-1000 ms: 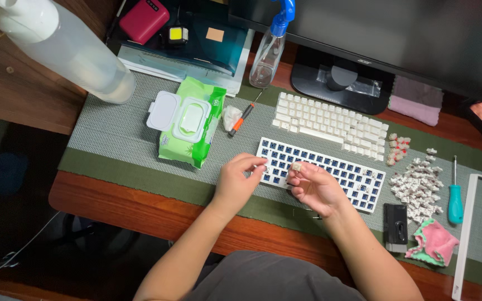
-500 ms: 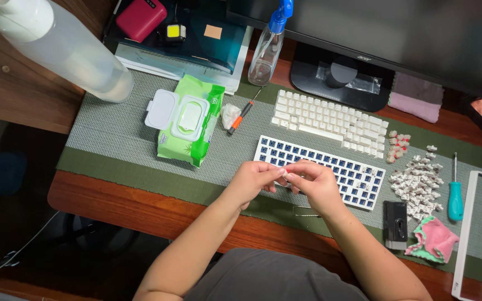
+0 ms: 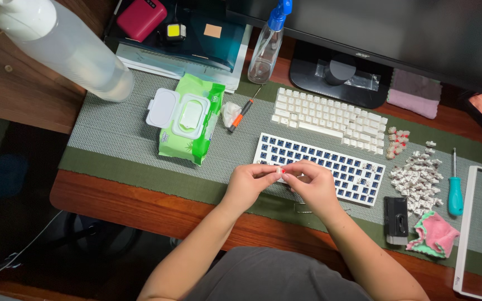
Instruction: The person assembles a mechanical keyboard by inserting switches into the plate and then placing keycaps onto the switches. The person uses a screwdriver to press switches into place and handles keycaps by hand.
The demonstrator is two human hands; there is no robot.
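Two hands met at middle of frame, just below blue keyboard plate [image 3: 330, 167]. Left hand [image 3: 249, 187] and right hand [image 3: 311, 187] pinched same tiny key switch [image 3: 279, 173] between fingertips. Switch sat right where both grips touched, neither hand nearer. Too small to tell its long axis. Both grips narrow, closed on switch. Plate lay just above hands, long side running left to right, tilted down to right. Pile of loose switches [image 3: 417, 181] lay at right on surface [image 3: 140, 206].
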